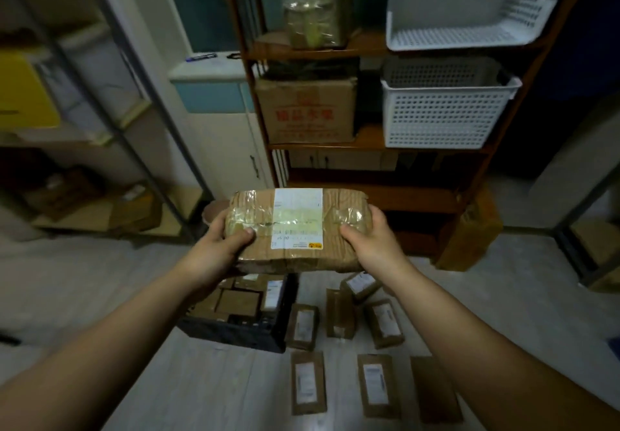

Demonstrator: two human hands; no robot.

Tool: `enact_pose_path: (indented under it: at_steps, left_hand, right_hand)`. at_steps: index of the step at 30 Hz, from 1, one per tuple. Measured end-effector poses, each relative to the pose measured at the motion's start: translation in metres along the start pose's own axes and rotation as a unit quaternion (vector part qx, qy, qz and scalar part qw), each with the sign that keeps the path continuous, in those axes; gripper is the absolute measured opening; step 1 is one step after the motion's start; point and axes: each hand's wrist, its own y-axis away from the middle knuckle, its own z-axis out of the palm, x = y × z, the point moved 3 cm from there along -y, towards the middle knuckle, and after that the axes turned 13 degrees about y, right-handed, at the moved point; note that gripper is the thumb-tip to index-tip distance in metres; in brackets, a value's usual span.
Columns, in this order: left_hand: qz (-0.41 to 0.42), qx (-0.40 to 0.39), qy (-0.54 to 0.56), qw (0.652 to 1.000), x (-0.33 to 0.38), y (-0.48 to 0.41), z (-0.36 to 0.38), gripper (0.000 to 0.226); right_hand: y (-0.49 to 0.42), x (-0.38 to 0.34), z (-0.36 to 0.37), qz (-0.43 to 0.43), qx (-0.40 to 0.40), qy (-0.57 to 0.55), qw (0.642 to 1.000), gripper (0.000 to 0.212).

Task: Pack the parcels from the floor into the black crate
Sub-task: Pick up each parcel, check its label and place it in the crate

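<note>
Several parcels (239,301) inside black crate (235,333)

Wooden shelf (365,49) holds two white baskets (446,115) and a cardboard box (307,112).

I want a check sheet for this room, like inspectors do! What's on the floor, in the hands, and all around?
Surface: pale floor.
Job's things: black crate already holds parcels; big taped parcel held above it; seven small parcels lie on the floor right of the crate.
Clutter: brown box leaning by the shelf.
Grippers: left hand and right hand grip the big parcel's ends.
Cables: nothing seen.
Surroundings: wooden shelf with white baskets and a carton.
</note>
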Motion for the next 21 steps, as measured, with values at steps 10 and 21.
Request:
enact_pose_path:
  at_steps: [10, 21]
  left_hand:
    - [-0.039, -0.012, -0.017, 0.999, -0.002, -0.029, -0.171, 0.055]
    - [-0.116, -0.024, -0.015, 0.993, -0.025, -0.156, -0.241, 0.053]
  right_hand:
    - [-0.006, -0.019, 0.177, 0.044, -0.022, 0.000, 0.999, 0.055]
    - [-0.109, -0.008, 0.263, 0.084, -0.004, 0.052, 0.995, 0.057]
